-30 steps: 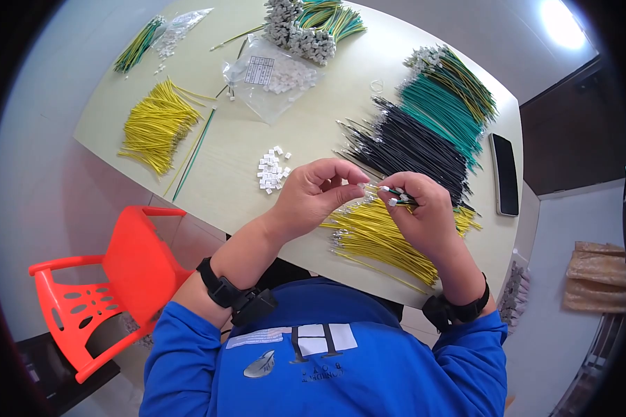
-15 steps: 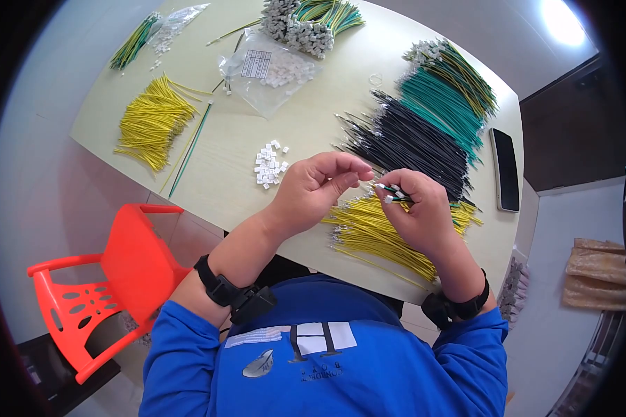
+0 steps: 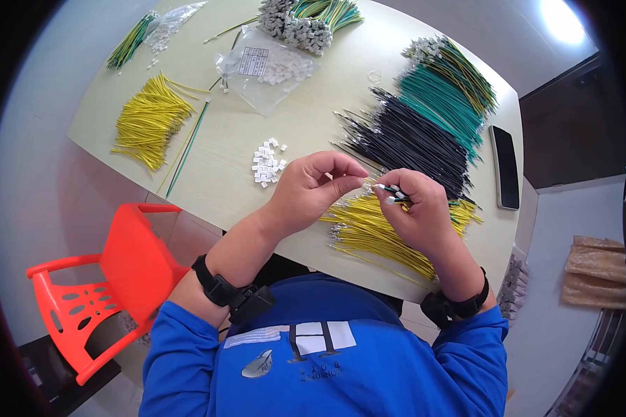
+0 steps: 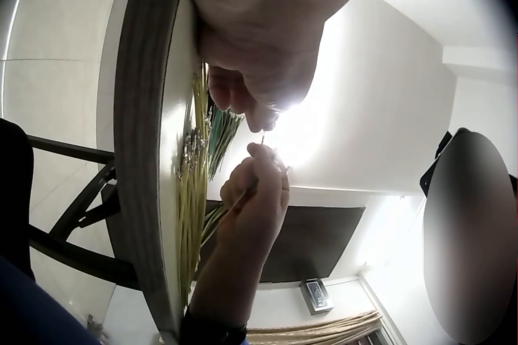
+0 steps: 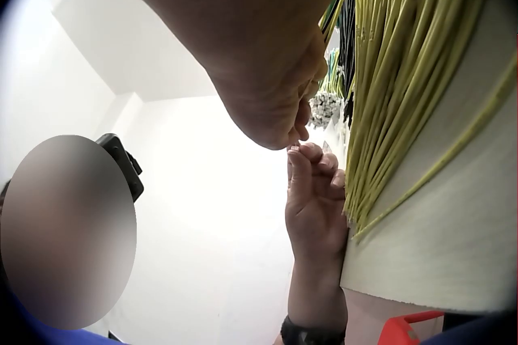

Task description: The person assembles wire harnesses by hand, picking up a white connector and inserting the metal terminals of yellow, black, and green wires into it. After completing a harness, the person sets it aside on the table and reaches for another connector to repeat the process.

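The left hand (image 3: 309,191) has thumb and index finger brought together on a small, barely visible white connector, just left of the other hand's fingertips. Curled around a few dark and green wires with white connectors (image 3: 391,199) is the right hand (image 3: 424,212); a yellow wire tip shows at its fingertips. In the left wrist view the right hand (image 4: 255,191) faces the left hand (image 4: 267,54), tips nearly touching. The right wrist view shows the left hand (image 5: 316,207) below the right hand (image 5: 271,98). Loose white connectors (image 3: 264,165) lie left of the hands.
Yellow wires (image 3: 379,236) lie under and beside the right hand, with black wires (image 3: 424,142) and green wires (image 3: 442,101) beyond. A phone (image 3: 504,167) rests at the right edge. A plastic bag (image 3: 264,73), another yellow bundle (image 3: 149,125) and a red chair (image 3: 139,257) are leftward.
The left thumb and index finger parted and drew back slightly, then came together again near the right fingertips. The right hand keeps its grip on the wires.
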`<act>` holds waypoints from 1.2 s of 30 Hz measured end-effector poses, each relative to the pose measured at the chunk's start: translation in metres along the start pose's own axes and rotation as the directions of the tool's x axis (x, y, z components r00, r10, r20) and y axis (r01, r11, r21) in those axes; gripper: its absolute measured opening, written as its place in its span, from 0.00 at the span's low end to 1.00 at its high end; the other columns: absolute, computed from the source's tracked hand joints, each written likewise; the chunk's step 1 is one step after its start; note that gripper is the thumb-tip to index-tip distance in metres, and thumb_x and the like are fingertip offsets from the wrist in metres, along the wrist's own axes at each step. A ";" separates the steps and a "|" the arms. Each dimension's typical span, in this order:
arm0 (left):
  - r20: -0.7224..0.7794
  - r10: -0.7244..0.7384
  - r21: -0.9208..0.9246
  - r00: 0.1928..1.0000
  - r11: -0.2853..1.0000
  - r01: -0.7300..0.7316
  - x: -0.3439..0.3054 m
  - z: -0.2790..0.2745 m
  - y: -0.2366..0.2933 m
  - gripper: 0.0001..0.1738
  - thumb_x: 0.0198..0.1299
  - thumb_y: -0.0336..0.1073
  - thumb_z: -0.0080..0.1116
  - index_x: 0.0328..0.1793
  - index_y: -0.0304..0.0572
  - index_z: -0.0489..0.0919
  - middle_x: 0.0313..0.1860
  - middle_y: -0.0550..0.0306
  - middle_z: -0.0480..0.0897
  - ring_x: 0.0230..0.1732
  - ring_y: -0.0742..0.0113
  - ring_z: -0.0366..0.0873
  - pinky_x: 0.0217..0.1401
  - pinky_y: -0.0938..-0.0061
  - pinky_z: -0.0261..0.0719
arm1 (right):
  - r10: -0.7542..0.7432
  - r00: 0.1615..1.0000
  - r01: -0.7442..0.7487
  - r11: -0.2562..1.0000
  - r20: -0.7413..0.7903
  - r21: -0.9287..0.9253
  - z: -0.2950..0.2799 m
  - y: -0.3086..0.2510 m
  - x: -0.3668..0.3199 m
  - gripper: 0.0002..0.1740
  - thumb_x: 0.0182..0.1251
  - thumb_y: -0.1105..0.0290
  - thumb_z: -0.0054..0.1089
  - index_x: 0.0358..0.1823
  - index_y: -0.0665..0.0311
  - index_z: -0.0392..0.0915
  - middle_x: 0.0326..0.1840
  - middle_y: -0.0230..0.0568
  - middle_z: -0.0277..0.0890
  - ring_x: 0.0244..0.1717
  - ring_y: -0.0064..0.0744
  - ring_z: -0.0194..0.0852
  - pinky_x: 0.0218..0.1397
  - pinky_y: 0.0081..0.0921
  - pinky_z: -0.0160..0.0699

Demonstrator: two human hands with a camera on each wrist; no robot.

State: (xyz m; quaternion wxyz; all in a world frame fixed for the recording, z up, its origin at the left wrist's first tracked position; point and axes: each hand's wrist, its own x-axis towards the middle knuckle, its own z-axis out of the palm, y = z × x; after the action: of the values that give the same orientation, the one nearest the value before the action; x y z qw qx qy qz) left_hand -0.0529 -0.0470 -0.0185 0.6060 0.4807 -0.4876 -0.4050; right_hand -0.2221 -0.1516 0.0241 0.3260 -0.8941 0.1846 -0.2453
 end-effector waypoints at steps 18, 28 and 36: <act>0.027 -0.140 -0.152 0.990 0.978 0.142 -0.002 0.000 0.004 0.09 0.61 0.23 0.56 0.47 0.35 0.76 0.43 0.60 0.79 0.45 0.78 0.75 0.51 0.83 0.74 | 0.024 1.000 -0.024 0.999 0.003 -0.027 -0.001 -0.003 0.001 0.06 0.49 0.74 0.62 0.31 0.63 0.78 0.27 0.37 0.77 0.25 0.33 0.76 0.27 0.25 0.75; 0.014 -0.171 -0.082 0.985 0.982 0.172 -0.002 0.002 0.004 0.07 0.60 0.25 0.59 0.45 0.35 0.78 0.38 0.63 0.80 0.39 0.82 0.76 0.42 0.87 0.74 | -0.002 1.000 0.001 0.998 -0.016 -0.059 0.001 -0.003 0.000 0.08 0.47 0.74 0.64 0.31 0.62 0.78 0.27 0.37 0.77 0.27 0.34 0.77 0.30 0.26 0.76; 0.011 -0.185 0.049 0.983 0.982 0.184 -0.002 0.002 0.003 0.06 0.59 0.26 0.60 0.42 0.35 0.80 0.34 0.64 0.81 0.33 0.85 0.74 0.35 0.89 0.72 | -0.037 0.999 0.037 0.997 -0.005 -0.070 0.004 -0.001 -0.001 0.08 0.45 0.75 0.63 0.30 0.62 0.78 0.28 0.38 0.77 0.29 0.37 0.78 0.32 0.28 0.76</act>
State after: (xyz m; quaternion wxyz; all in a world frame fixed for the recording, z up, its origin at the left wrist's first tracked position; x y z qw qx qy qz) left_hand -0.0547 -0.0450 -0.0154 0.5506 0.5349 -0.4550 -0.4513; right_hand -0.2206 -0.1488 0.0216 0.2893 -0.9076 0.1774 -0.2473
